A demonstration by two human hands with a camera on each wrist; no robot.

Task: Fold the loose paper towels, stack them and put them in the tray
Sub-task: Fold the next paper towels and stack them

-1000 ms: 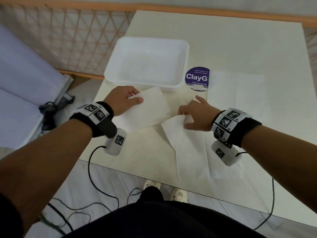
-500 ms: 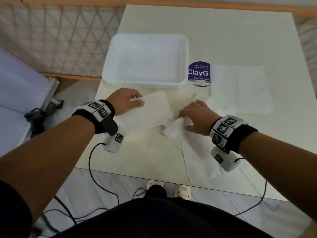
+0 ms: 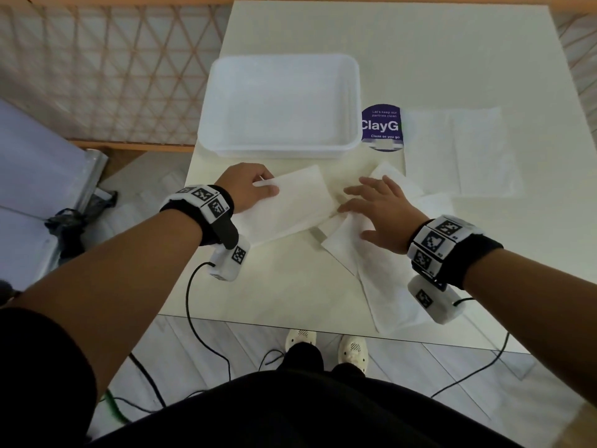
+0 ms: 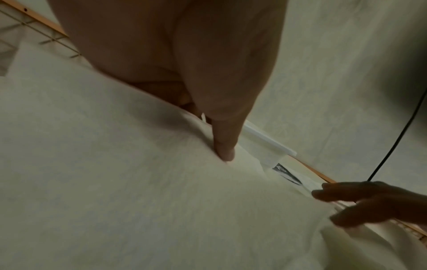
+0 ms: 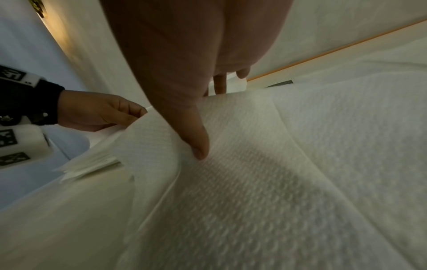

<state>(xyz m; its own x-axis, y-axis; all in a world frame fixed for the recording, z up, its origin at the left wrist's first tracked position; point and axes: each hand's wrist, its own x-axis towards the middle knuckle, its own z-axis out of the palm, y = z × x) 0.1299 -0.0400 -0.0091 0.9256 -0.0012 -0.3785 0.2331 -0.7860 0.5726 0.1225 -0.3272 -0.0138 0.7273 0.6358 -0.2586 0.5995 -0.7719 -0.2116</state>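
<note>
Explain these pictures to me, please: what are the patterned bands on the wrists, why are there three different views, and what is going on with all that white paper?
No robot here: a person folds paper towels while three cameras record. The head view comes from a camera worn on the head, looking down at a pale table. The other two come from small cameras strapped under each wrist, looking along the fingers; the black-and-white patterned bands belong to that wrist gear.

The left hand grips the edge of a folded stack of towels. The right hand lies with fingers spread on a loose towel, flattening it. Another unfolded towel waits to the right. Behind the hands stands an empty white tray, beside a purple round sticker.
</note>
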